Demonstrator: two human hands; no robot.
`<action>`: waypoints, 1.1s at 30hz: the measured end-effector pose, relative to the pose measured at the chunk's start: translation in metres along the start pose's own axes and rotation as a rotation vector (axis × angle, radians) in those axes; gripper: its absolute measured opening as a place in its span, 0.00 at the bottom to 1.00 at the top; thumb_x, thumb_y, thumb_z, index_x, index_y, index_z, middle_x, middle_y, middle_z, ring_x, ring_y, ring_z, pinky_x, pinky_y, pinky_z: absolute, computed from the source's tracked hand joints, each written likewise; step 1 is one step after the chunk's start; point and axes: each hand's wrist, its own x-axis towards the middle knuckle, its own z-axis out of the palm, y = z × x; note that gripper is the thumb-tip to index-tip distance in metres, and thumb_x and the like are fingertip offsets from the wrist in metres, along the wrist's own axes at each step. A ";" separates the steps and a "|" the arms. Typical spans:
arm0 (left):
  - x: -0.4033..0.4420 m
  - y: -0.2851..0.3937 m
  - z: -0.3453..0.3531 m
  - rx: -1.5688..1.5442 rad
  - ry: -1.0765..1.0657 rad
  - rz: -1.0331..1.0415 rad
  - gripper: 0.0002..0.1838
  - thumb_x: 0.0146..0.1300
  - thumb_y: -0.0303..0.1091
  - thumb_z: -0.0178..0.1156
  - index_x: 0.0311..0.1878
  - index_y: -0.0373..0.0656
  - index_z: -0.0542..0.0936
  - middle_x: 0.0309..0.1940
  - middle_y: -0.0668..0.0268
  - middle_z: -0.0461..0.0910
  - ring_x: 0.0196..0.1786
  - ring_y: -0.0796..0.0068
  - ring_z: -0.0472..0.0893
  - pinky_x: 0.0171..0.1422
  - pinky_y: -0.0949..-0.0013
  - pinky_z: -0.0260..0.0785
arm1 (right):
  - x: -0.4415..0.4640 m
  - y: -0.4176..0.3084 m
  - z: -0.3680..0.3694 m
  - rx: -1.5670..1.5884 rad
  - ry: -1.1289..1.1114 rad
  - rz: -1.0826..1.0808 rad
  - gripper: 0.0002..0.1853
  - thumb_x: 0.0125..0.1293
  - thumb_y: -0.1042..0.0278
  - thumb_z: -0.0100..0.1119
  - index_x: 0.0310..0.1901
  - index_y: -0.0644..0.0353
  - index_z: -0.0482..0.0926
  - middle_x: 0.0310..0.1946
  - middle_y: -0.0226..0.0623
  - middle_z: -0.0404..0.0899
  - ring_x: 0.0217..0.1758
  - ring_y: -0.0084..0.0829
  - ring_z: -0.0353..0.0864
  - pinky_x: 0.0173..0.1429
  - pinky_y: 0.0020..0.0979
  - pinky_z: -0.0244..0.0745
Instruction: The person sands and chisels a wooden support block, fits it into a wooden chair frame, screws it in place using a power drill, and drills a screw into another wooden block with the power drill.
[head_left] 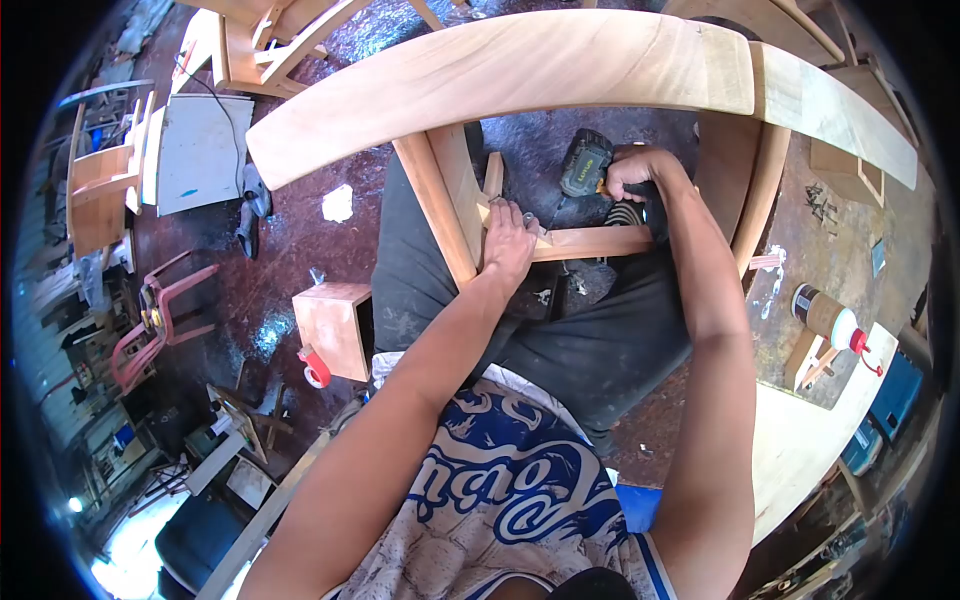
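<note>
Workshop floor, dark and stained, carries scattered wooden furniture parts on all sides. To the left, a box sits beside the person's leg, with a red tape roll against its lower corner, apparently within easy reach. To the right, a bottle with a red cap lies or stands near some small wood; the view does not settle which.

Central item: a wooden frame with a broad curved rail on its far side, located in front of the seated person, its posts about the legs. This position appears chosen to bring the inner joints under both hands.

Left hand: laid over the joint where the crosspiece meets the left post, fingers close together and bent over the wood. Likely purpose is to steady the joint. Whether the fingers pinch from beneath cannot be told.

Right hand: curled around the handle of a drill, battery turned toward the viewer. The forearm reaches over the right thigh, presumably to angle the tool inside the frame. The drill's tip is hidden; contact with wood is not confirmed.
</note>
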 end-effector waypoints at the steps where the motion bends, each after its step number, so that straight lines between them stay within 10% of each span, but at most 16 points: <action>1: 0.000 0.000 0.000 -0.001 0.003 0.005 0.20 0.67 0.36 0.57 0.61 0.48 0.83 0.64 0.43 0.77 0.71 0.41 0.70 0.81 0.42 0.53 | 0.000 0.000 -0.001 0.003 -0.001 -0.002 0.12 0.43 0.80 0.66 0.34 0.65 0.87 0.20 0.40 0.81 0.18 0.32 0.79 0.21 0.38 0.72; 33: -0.002 0.003 0.009 -0.023 0.034 -0.003 0.21 0.63 0.42 0.63 0.59 0.49 0.84 0.61 0.48 0.79 0.70 0.45 0.70 0.81 0.44 0.53 | -0.001 -0.002 0.003 -0.253 -0.014 -0.046 0.04 0.45 0.72 0.68 0.22 0.63 0.85 0.21 0.41 0.84 0.23 0.35 0.82 0.31 0.42 0.74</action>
